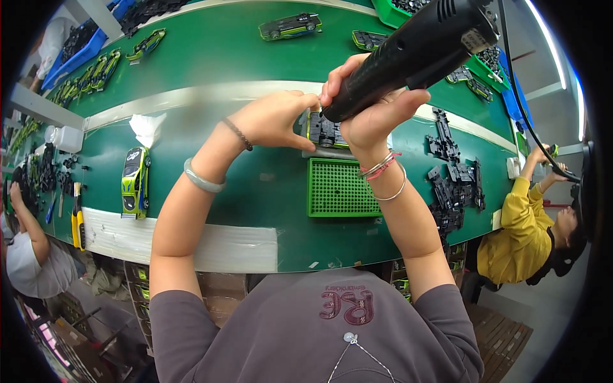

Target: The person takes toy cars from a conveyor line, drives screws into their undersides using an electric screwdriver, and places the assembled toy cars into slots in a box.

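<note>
My right hand [373, 124] is wrapped round a thick black electric screwdriver [408, 57], which slants up to the right, large in view. Below it lies a green and black toy car [327, 133], its dark underside up, partly hidden by the tool and my hands. My left hand [271, 121] curls at the car's left end, thumb and fingers on either side of it; the fingertips are partly covered. Just nearer than the car is a green tray with a grid of holes [341, 188].
Black chassis parts [456, 172] lie in a pile to the right. A finished-looking toy car [135, 182] stands at left, near yellow-handled pliers [78, 217]. More cars [290, 27] rest on the far green belt. Co-workers sit at both sides; a cable hangs at right.
</note>
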The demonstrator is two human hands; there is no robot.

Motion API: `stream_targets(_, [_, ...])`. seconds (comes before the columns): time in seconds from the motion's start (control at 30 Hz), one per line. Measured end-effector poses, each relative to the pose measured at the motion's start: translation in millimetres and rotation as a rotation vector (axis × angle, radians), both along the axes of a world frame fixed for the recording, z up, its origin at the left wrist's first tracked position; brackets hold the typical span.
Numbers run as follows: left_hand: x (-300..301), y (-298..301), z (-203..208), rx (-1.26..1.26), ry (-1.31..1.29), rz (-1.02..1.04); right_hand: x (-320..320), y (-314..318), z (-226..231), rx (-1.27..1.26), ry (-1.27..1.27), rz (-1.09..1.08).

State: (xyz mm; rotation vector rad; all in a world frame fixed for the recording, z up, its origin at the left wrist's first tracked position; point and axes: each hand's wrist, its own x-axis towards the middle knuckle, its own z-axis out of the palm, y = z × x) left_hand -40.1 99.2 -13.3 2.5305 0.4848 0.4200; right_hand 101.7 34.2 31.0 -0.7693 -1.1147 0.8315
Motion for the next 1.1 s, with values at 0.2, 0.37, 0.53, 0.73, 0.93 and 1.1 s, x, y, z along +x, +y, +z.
stream_targets(0.2, [-3.0, 1.1, 1.4, -0.032, -0.010, -0.006, -2.8, 4.2, -8.4, -0.034, -0.036, 0.008])
stream_targets(0.37, [-3.2, 0.9, 6.5, -0.041, 0.050, -0.006, -2.9, 3.7, -13.3, -0.050, -0.067, 0.021])
stream_targets(0.53, [-5.1, 0.6, 19.7, -0.020, -0.255, -0.052, -0.6, -2.0, 14.5, 0.058, 0.165, 0.041])
stream_targets(0.73, [10.2, -12.9, 30.1, -0.302, -0.439, -0.048, 17.8, -2.5, 27.8, 0.221, 0.294, 0.150])
stream_targets(0.93, [14.2, -16.6, 21.3, -0.506, -0.504, 0.000, 18.1, -5.9, 27.3, 0.295, 0.278, 0.113])
stream_targets(1.1, [16.5, -24.9, 25.7, 0.074, -0.454, 0.127, 17.3, -13.6, 35.4, 0.341, 0.278, 0.139])
